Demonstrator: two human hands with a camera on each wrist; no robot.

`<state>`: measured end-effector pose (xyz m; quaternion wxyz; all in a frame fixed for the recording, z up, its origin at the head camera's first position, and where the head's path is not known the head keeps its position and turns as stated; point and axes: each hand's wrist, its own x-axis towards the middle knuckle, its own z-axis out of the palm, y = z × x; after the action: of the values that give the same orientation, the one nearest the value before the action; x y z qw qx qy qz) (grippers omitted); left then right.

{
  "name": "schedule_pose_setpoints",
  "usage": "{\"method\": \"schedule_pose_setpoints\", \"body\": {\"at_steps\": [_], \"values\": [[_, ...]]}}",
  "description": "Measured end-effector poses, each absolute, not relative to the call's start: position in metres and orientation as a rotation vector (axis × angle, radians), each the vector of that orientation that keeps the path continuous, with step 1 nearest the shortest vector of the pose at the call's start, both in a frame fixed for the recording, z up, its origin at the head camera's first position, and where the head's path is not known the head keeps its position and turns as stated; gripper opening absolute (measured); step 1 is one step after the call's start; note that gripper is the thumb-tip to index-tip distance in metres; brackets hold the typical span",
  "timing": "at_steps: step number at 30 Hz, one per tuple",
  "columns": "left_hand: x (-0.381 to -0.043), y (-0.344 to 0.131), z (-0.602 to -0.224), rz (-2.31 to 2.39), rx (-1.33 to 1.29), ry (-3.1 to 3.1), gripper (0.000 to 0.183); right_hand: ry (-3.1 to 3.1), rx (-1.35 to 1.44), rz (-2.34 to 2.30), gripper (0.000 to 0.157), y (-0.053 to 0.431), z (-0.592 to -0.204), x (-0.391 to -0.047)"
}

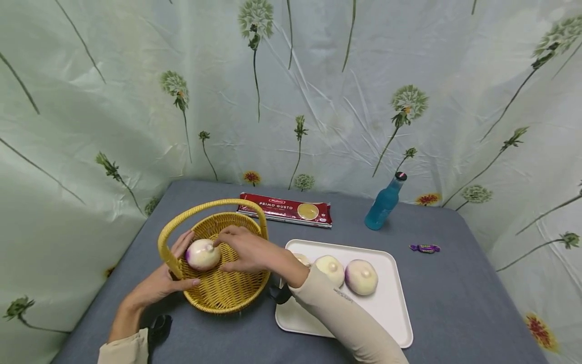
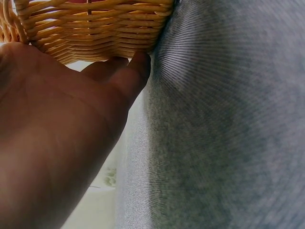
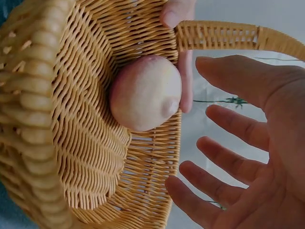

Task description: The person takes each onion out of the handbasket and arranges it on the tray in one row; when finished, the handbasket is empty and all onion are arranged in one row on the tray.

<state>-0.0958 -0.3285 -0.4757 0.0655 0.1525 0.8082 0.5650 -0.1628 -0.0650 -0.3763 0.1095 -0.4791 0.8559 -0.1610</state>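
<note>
A round white-and-purple turnip [image 1: 202, 254] lies inside the yellow wicker basket [image 1: 223, 302], against its left wall. My left hand [image 1: 159, 281] grips that wall beside the handle's foot, thumb over the rim and fingers outside. In the left wrist view the left hand [image 2: 71, 105] reaches along the underside of the weave. Over the basket is my right hand [image 1: 247, 248], close to the turnip. The right wrist view has the right hand [image 3: 248, 143] with fingers spread, apart from the turnip [image 3: 147, 93] and holding nothing.
On the white tray [image 1: 377, 323] sit turnips [image 1: 361, 277], one partly hidden behind my right forearm. A red pasta packet [image 1: 286, 209] lies behind the basket. Farther right are a blue bottle [image 1: 385, 202] and a purple-wrapped candy [image 1: 425, 248]. The basket's handle [image 1: 204, 206] arches upward.
</note>
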Motion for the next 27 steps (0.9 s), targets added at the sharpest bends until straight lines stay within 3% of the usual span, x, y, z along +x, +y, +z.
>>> {"method": "schedule_pose_setpoints", "body": {"at_steps": [10,27], "values": [[-0.097,-0.329,-0.475,1.707,0.455,2.419,0.110,2.443,-1.352,-0.565,0.054,-0.086,-0.380,-0.174],[-0.095,-0.328,-0.472,1.688,0.461,2.443,0.107,2.384,-1.262,-0.557,0.045,-0.112,-0.393,-0.183]]}}
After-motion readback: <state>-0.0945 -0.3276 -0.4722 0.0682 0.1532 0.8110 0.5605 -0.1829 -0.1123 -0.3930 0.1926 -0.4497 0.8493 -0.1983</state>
